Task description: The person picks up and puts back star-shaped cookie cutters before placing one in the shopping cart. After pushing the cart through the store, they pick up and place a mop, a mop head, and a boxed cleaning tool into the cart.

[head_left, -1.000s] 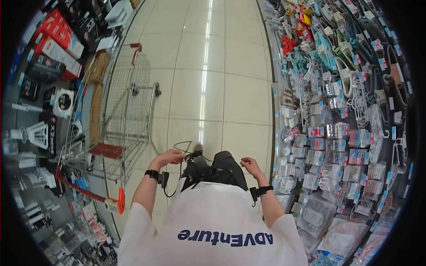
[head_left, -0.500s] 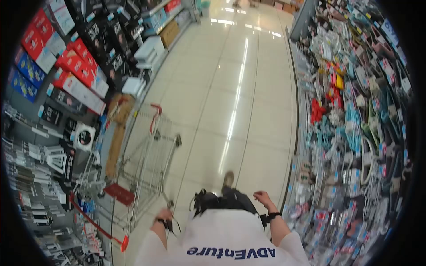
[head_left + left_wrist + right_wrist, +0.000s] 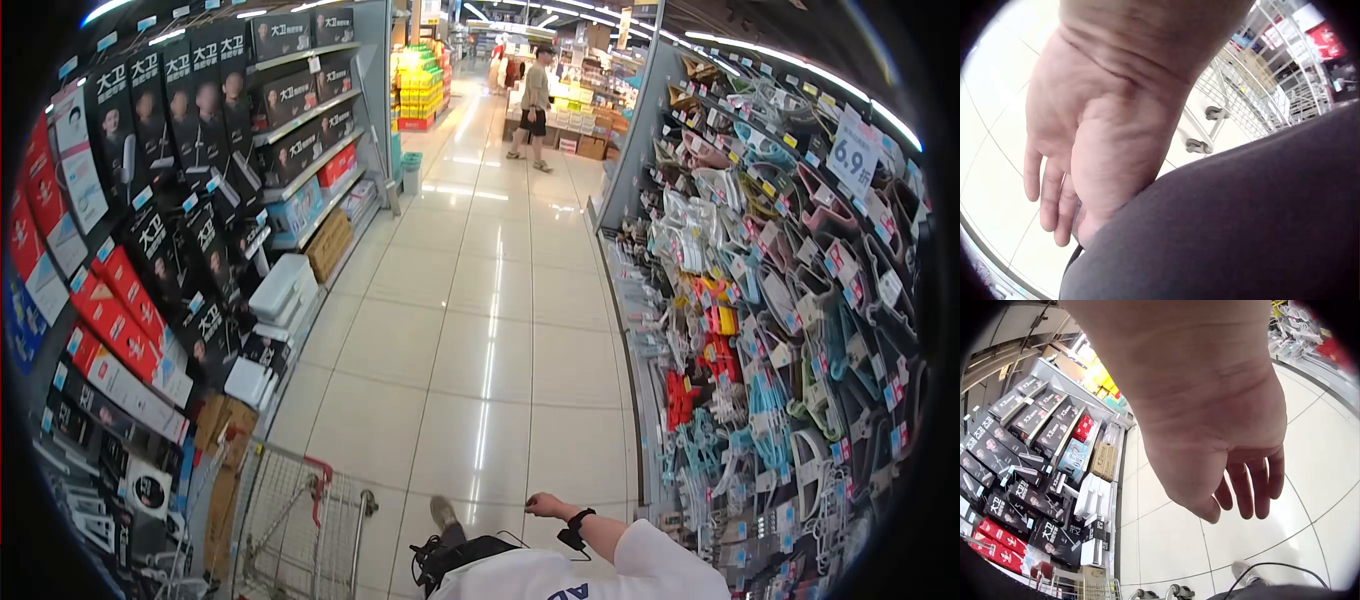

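Note:
My left hand (image 3: 1097, 137) hangs beside a dark trouser leg (image 3: 1222, 219) in the left wrist view, fingers loosely extended downward; a black cable (image 3: 1072, 257) runs just below the fingertips, and whether they touch it I cannot tell. The head view does not show this hand. My right hand (image 3: 546, 505) is held out at the front in the head view, a black band round its wrist. Seen from the right wrist, that hand (image 3: 1216, 431) dangles above the floor tiles, fingers slightly bent and holding nothing.
A wire shopping cart (image 3: 320, 466) stands at the lower left, by shelves of black boxes (image 3: 205, 245) and red boxes (image 3: 125, 325). Hangers (image 3: 765, 400) fill the right-hand shelf. Up the tiled aisle (image 3: 480, 330), a person (image 3: 535, 100) in dark shorts stands near lit displays.
The head view has tilted up, bringing the far aisle and a person into sight. My left hand has dropped out of that view, and the cart appears lower.

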The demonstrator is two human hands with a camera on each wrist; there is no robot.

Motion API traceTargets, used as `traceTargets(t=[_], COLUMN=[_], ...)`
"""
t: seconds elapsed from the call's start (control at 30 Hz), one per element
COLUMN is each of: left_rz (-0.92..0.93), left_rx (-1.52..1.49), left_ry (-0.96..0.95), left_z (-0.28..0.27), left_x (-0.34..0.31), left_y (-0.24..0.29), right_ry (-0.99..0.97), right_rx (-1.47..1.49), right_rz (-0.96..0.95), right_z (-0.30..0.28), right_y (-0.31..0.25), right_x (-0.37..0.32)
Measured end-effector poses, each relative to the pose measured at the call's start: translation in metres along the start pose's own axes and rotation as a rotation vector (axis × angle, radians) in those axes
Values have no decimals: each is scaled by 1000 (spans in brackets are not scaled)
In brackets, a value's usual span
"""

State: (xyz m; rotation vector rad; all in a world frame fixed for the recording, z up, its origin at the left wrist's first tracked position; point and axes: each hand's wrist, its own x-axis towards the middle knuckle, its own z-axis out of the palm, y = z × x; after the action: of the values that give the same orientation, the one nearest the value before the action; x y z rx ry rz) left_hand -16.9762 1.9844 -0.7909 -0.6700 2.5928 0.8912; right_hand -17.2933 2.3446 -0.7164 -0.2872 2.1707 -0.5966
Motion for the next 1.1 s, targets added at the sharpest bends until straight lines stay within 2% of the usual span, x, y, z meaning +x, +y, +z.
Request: traceTargets(t=[0.07,0.13,0.2,0.3,0.33,0.37,0.4,0.47,0.53,0.67,0.73,0.8,0.87,0.9,0.97,1.0,1.07,1.1], left_rz=[42,44,-23,-241,-331,-561,-737,-706,-820,-768,-661,-612,-469,-548,-777,-790,-1028,-1039], left_rx=[-37,-85,-139,-194,-203,-270,-367,-199,-161,-254,-330,-703,-818,-854,-454,-464,135,132], left_ry=[91,177,280,488,522,-2,-541,-626,-459,-334,-201,208,644,728,942,958,1122,1135], left_z=[-19,-25,-23,-15,-21,-42,-88,-81,-87,-75,-113,-192,-234,-294,-346,-364,-388,-387], left_x=[50,72,65,21,14,32,55,96,130,204,249,281,316,321,342,352,369,382], left_y=[13,26,36,55,32,49,65,66,86,99,125,166,168,186,175,167,145,129], right_ry=[-68,-87,-85,-78,-123,-153,-178,-238,-285,-374,-411,-397,-373,-361,-344,-349,-338,-360], right_rx=[-104,-184,-136,8,94,125,107,76,61,44,-15,-95,-285,-308,-327,-345,-267,-299], right_rz=[-31,-120,-103,-84,-96,-69,-50,-3,14,46,-15,-101,-178,-228,-317,-332,-331,-348], right_z=[-23,-47,-77,-113,-122,-136,-154,-180,-205,-275,-315,-345,-374,-385,-401,-405,-403,-399], right_y=[-22,-44,-59,-69,-61,-67,-81,-91,-97,-135,-174,-190,-222,-243,-291,-320,-371,-393], right_x=[37,69,96,157,181,196,207,248,299,391,431,495,551,575,612,623,639,647])
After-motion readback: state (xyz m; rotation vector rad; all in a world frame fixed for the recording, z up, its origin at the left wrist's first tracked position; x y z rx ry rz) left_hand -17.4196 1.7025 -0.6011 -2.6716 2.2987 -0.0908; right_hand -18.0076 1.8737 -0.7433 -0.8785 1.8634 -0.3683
